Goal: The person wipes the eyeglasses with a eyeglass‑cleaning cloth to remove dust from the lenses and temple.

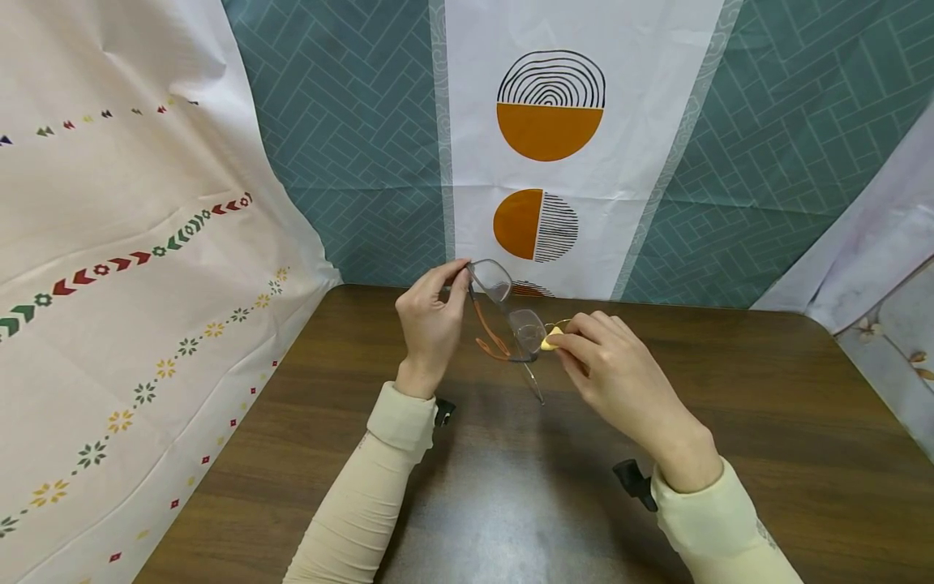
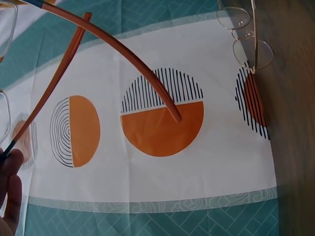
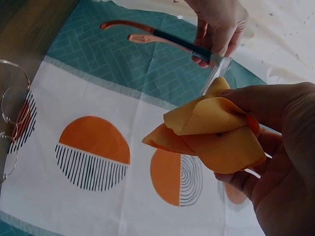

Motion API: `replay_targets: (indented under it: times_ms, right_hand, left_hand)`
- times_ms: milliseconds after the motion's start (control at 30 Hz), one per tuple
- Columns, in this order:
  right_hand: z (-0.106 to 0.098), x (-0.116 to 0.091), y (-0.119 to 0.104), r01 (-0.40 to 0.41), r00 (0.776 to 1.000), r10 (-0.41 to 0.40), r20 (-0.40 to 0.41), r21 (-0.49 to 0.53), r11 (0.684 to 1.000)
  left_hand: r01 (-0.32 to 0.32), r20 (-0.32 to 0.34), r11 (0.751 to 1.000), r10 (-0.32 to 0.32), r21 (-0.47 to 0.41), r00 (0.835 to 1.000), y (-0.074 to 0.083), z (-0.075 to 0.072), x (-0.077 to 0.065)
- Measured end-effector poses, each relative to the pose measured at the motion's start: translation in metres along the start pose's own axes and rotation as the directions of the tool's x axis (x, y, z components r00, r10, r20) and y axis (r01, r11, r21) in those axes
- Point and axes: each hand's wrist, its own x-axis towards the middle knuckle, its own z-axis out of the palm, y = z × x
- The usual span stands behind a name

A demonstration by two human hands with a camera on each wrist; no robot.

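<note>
My left hand [image 1: 432,320] pinches a pair of eyeglasses [image 1: 492,280] at one end of the clear frame, holding them up above the table. Their dark temples end in orange tips [image 2: 118,46] that point back toward me. A folded yellow cloth [image 3: 211,132] is pinched between the thumb and fingers of my right hand [image 1: 620,377]. The cloth is at the far end of the frame, by the other lens, and hides part of it in the right wrist view. Beyond, a second pair of glasses with thin gold wire rims [image 2: 255,34] stands on the table.
The brown wooden table [image 1: 766,405] spreads beneath both hands. Behind its far edge hangs a teal and white cloth [image 1: 657,97] with orange half circles. A cream patterned cloth [image 1: 146,243] hangs along the left side, and a pale floral one [image 1: 883,276] on the right.
</note>
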Motion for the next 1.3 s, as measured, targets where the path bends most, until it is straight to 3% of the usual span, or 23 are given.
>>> replay_targets:
  times_ms: [300,533,733,900,1067,1133,1300]
  right_hand:
    - [0.002,0.0,-0.003,-0.041,0.999,0.041,0.005,0.049,0.998]
    - [-0.003,-0.002,0.007,-0.196,0.98,0.197,-0.019,0.062,0.979]
    - [0.003,-0.003,0.014,-0.366,0.928,0.372,-0.039,0.104,0.925]
    - [0.011,-0.003,0.019,-0.453,0.884,0.465,-0.052,0.155,0.878]
    - [0.019,-0.003,0.021,-0.558,0.816,0.574,-0.059,0.177,0.811]
    - [0.023,-0.004,0.021,-0.587,0.793,0.606,-0.062,0.187,0.787]
    - [0.03,-0.004,0.017,-0.611,0.762,0.642,-0.083,0.235,0.756]
  left_hand:
    - [0.026,0.002,0.999,-0.026,0.022,1.0,-0.002,0.0,0.001]
    - [0.073,0.01,0.997,-0.073,0.04,0.997,-0.003,-0.001,0.003]
    - [0.121,0.012,0.991,-0.122,0.051,0.992,-0.004,-0.002,0.004]
    - [0.126,0.017,0.99,-0.127,0.058,0.992,-0.004,-0.001,0.004]
    - [0.131,0.024,0.99,-0.132,0.059,0.991,-0.004,-0.001,0.004]
    - [0.133,0.031,0.99,-0.135,0.056,0.99,-0.003,0.0,0.003]
    - [0.138,0.038,0.989,-0.14,0.059,0.989,-0.001,0.0,0.003]
